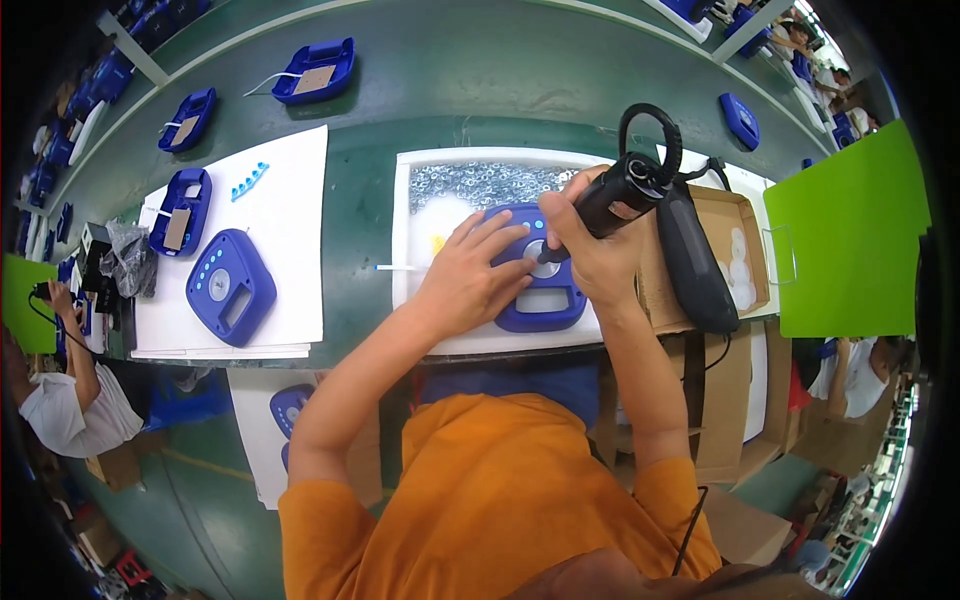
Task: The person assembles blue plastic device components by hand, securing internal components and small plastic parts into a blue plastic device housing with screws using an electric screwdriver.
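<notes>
A blue plastic housing (577, 304) with a round silvery centre and a handle slot lies in a white foam tray (402, 222) in front of me. My left hand (472, 272) rests on its left side, open, fingers spread toward the round centre. My right hand (598, 262) is closed around a black electric screwdriver (618, 197), tilted with its tip down at the centre. The exact contact of the tip is hidden by my fingers. Many small shiny metal parts (480, 183) fill the far side of the tray.
Another blue housing (262, 286) lies on white board at left, near an open blue shell (196, 205) and light-blue pieces (250, 181). More shells (335, 75) sit farther back. At right are a black elongated case (697, 265), a cardboard box (762, 245) and a green panel (850, 240). Other people work at both sides.
</notes>
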`<act>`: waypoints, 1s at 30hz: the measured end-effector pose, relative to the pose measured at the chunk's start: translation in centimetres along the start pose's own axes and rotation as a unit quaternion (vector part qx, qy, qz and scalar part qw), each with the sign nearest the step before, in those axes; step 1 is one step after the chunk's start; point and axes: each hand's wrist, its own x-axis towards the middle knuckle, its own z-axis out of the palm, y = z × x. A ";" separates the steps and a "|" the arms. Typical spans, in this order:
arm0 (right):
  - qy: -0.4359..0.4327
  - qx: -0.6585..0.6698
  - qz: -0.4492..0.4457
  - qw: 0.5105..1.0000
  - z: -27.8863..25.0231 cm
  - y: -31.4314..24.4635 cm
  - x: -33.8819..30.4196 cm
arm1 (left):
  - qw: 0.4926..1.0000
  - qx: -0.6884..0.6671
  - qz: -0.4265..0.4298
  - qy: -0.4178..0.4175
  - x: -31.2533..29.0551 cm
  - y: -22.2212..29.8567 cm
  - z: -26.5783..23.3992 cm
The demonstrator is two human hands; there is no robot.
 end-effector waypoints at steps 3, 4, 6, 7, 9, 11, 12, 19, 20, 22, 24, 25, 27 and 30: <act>0.004 0.010 0.003 1.000 0.0 -0.1 0.0 | 1.000 0.007 -0.003 0.001 0.0 0.1 0.0; 0.002 0.010 0.003 1.000 0.0 -0.1 -0.1 | 1.000 0.008 -0.003 0.006 0.0 0.1 0.0; -0.017 -0.007 0.002 1.000 -0.5 -0.1 -0.1 | 1.000 0.011 0.003 0.006 0.1 0.1 0.1; -0.012 -0.006 -0.001 1.000 -0.8 -0.2 0.0 | 1.000 0.014 0.000 0.002 0.2 0.1 0.1; -0.045 -0.019 0.019 0.999 -1.3 -0.4 0.1 | 1.000 0.017 0.005 -0.007 0.2 0.1 0.1; -0.036 0.015 -0.004 0.999 -2.0 -0.8 0.2 | 1.000 0.025 -0.008 -0.012 0.1 0.2 0.0; -0.035 0.048 -0.022 0.998 -2.5 -1.1 0.2 | 1.000 0.027 -0.004 -0.015 0.1 0.1 -0.1; 0.098 -0.127 -0.002 0.987 -10.8 -5.2 4.0 | 1.000 0.023 -0.006 -0.013 0.4 0.2 -0.2; 0.083 -0.234 0.029 0.968 -12.7 -4.6 4.5 | 1.000 0.024 -0.011 -0.017 0.4 0.2 -0.3; 0.047 -0.431 0.112 0.894 -15.9 -3.1 5.2 | 0.999 0.027 -0.009 -0.018 0.3 0.3 -0.2; 0.021 -0.538 0.154 0.828 -17.1 -1.7 5.2 | 0.999 0.026 -0.018 -0.032 0.3 0.7 -0.6; 0.006 -0.554 0.154 0.818 -17.8 -0.5 5.0 | 0.999 0.020 -0.020 -0.031 0.1 0.6 -0.5; 0.000 -0.594 0.151 0.790 -17.3 0.7 4.0 | 0.999 0.024 -0.001 -0.026 0.2 1.8 -1.4; -0.025 -0.621 0.147 0.769 -18.3 3.6 3.2 | 0.997 0.013 0.022 -0.079 0.2 4.4 -2.8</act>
